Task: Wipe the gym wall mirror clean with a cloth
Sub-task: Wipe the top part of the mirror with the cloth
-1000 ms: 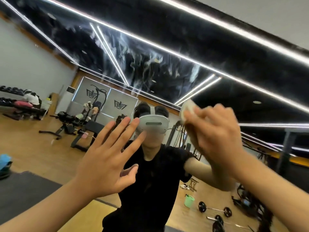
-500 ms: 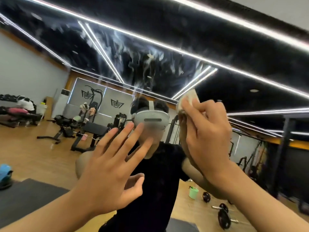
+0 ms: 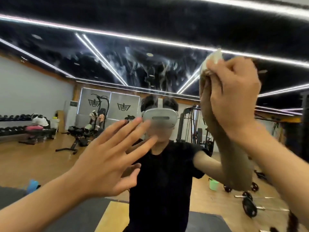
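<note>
cloth held high against the mirror
the right hand (image 3: 234, 91) curls tight round a pale bunched cloth (image 3: 213, 60), holding it to the mirror (image 3: 50, 91) at the upper right; white smears streak the glass just left of it. lower left, the left hand (image 3: 108, 158) is spread, fingers straight.

1. The person is wearing a black, round-necked T-shirt (image 3: 163, 181) with short sleeves ending above the elbows.
2. A white headset (image 3: 159, 118) is covering the eyes, a grey slot showing across its front.
3. A white strap (image 3: 160, 103) is running up over dark hair (image 3: 170, 104).
4. The left forearm (image 3: 41, 198) and right forearm (image 3: 275, 164) are showing bare.
</note>
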### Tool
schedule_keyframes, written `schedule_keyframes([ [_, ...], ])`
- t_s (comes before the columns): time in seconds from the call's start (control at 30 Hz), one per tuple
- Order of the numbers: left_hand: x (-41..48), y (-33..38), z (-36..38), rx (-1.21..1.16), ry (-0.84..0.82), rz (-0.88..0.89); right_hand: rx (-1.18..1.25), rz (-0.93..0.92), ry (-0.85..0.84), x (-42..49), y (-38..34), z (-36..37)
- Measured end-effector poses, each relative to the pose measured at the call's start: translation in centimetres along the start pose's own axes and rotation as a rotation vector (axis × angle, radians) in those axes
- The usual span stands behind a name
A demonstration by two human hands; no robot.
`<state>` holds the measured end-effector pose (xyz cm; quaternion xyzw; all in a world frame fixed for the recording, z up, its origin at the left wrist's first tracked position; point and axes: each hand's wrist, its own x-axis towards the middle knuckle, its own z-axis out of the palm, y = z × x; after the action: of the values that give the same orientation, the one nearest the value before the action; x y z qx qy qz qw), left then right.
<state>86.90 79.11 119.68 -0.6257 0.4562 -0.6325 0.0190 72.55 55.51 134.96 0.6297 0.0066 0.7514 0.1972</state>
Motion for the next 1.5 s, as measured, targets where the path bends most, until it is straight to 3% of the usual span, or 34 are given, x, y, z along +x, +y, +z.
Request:
schedule_keyframes([
  [0.1, -0.4, -1.7, -0.4, 0.021, 0.017, -0.037, 0.060, -0.141, -0.006, -5.8, -1.7, -1.7],
  [0.2, -0.6, -3.0, -0.6, 0.037, 0.018, -0.024, 0.016, -0.289, -0.044, -5.5, -0.2, -2.2],
  [0.4, -1.4, -3.3, 0.1, 0.032, -0.002, 0.005, -0.095, 0.019, 0.026, 5.6, 2.4, 1.6],
  [0.5, -2.3, -3.5, 0.7, 0.025, -0.026, -0.017, -0.013, 0.037, 0.051, 3.6, -0.8, 2.2],
  [0.67, -3.6, -3.2, 1.5, 0.003, 0.037, -0.089, 0.173, -0.313, -0.185, -8.0, -4.6, -1.1],
  [0.77, -3.8, -2.8, 2.1, 0.020, 0.087, -0.125, 0.098, -0.626, -0.338, -7.3, -1.7, -2.2],
  [0.83, -4.0, -2.4, 2.3, 0.027, 0.092, -0.161, 0.035, -0.579, -0.285, -3.0, 0.3, -1.7],
  [0.9, -4.0, -2.2, 2.4, 0.011, 0.084, -0.188, -0.048, -0.393, -0.141, 2.8, 1.5, -0.6],
  [0.97, -4.1, -2.2, 2.3, 0.006, 0.074, -0.195, -0.113, -0.227, -0.102, 7.0, 1.3, 0.7],
  [1.1, -4.4, -2.2, 2.3, -0.002, 0.083, -0.192, -0.127, 0.045, -0.014, 5.1, -1.9, 2.6],
  [1.2, -4.5, -2.3, 2.4, -0.016, 0.074, -0.195, 0.009, 0.021, -0.042, -1.6, -5.2, 0.8],
  [1.33, -4.6, -2.3, 2.4, -0.022, 0.044, -0.214, 0.036, -0.193, -0.246, -10.4, -5.6, -2.2],
  [1.43, -4.6, -2.1, 2.2, -0.029, 0.053, -0.221, 0.022, -0.348, -0.269, -8.3, -4.0, -2.8],
  [1.5, -4.5, -2.2, 2.1, -0.043, 0.060, -0.217, -0.005, -0.245, -0.180, -3.1, -3.6, -1.8],
])
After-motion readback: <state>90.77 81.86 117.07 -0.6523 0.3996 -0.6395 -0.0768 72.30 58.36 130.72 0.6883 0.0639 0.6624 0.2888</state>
